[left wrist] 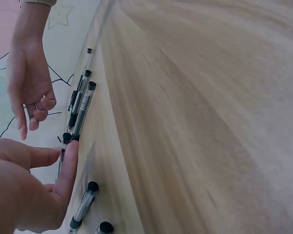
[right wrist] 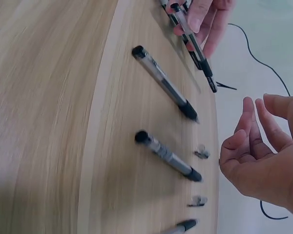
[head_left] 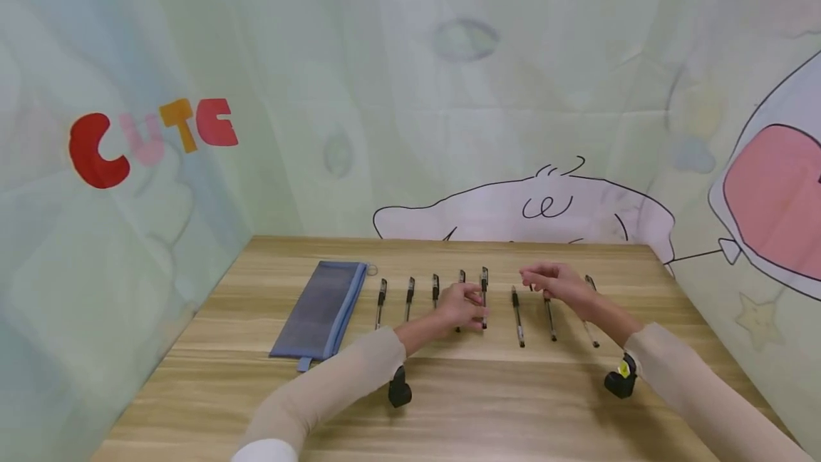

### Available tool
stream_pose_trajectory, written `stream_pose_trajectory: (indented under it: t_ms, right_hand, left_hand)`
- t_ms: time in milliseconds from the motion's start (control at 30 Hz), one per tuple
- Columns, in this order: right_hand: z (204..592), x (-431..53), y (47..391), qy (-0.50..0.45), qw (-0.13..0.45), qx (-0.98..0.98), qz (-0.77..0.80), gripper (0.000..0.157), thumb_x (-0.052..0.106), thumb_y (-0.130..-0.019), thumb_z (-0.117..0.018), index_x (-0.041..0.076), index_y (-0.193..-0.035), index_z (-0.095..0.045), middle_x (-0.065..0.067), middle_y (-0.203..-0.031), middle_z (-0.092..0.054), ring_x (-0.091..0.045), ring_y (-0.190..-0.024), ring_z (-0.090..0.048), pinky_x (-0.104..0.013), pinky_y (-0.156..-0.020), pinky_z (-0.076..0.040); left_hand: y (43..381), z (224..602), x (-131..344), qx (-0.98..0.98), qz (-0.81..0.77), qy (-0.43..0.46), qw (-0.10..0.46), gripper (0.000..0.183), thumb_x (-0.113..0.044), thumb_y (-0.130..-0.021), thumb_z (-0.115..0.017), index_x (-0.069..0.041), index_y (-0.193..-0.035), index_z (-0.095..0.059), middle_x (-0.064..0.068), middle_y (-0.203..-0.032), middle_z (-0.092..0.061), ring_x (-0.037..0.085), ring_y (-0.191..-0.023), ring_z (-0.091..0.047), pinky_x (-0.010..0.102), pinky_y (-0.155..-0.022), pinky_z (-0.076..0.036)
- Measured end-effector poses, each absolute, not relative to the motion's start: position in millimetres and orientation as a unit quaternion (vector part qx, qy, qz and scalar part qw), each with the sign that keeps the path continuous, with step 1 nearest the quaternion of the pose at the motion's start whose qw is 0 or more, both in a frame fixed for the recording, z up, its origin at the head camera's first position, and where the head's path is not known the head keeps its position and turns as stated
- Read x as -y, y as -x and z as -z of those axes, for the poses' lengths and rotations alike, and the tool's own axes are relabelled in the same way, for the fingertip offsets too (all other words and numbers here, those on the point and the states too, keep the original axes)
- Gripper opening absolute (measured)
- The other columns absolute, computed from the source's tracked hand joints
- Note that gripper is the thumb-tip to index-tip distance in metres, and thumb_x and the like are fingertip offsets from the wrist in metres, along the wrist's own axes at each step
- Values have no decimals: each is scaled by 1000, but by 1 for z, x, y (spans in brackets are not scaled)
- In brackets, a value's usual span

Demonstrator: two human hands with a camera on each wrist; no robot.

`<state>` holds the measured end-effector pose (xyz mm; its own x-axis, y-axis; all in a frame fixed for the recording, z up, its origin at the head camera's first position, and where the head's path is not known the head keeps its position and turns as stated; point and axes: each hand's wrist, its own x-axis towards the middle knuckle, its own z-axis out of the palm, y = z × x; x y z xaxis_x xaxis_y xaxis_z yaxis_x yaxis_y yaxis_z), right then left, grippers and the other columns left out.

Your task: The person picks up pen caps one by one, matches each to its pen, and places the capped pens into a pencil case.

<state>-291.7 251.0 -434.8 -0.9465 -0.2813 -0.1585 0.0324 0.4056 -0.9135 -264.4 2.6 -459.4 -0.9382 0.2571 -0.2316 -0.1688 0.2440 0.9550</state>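
My left hand (head_left: 463,305) pinches a clear gel pen (head_left: 484,298) with a black end between thumb and fingers, tip end pointing to the table's far edge. In the right wrist view this pen (right wrist: 198,48) appears tilted over the tabletop. My right hand (head_left: 559,281) hovers over the far part of the table, fingers loosely bent, with nothing visible between them in the right wrist view. Below it lie an uncapped pen (right wrist: 166,83), another pen (right wrist: 168,156), and small clear caps, one cap (right wrist: 201,152) near that second pen's tip.
Left of my left hand, several pens, including one pen (head_left: 381,298), lie in a row. A blue mesh zip pouch (head_left: 317,309) is at the table's left. One pen (head_left: 591,334) lies under my right forearm. A printed curtain (head_left: 410,127) rises behind the wooden table (head_left: 474,405).
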Motion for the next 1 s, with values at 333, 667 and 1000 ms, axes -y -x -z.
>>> stream_pose_trajectory:
  t_ms: [333, 667, 1000]
  right_hand:
    - [440, -262, 287, 62, 145, -826, 541, 46, 29, -104, -60, -4, -136, -58, 8, -103, -70, -14, -95, -57, -29, -78, -54]
    - [443, -270, 283, 58, 145, -827, 541, 46, 27, -105, -59, -5, -138, -57, 4, -107, -71, -14, -97, -56, -26, -76, -54]
    - [445, -274, 284, 60, 148, -823, 546, 46, 27, -105, -58, -5, -139, -56, 6, -103, -68, -13, -94, -58, -25, -75, -54]
  left_hand:
    - [264, 463, -11, -794, -580, -58, 171, 61, 8, -87, -74, 2, -144, -54, 15, -113, -66, 18, -74, -71, 26, -64, -65]
    - [264, 461, -17, -842, -509, -104, 144, 61, 4, -86, -76, 4, -143, -54, 14, -112, -65, 14, -63, -70, 22, -58, -63]
    - [266, 466, -18, -873, -449, -158, 109, 58, 5, -84, -78, 10, -138, -56, 18, -108, -65, 19, -62, -72, 17, -52, -59]
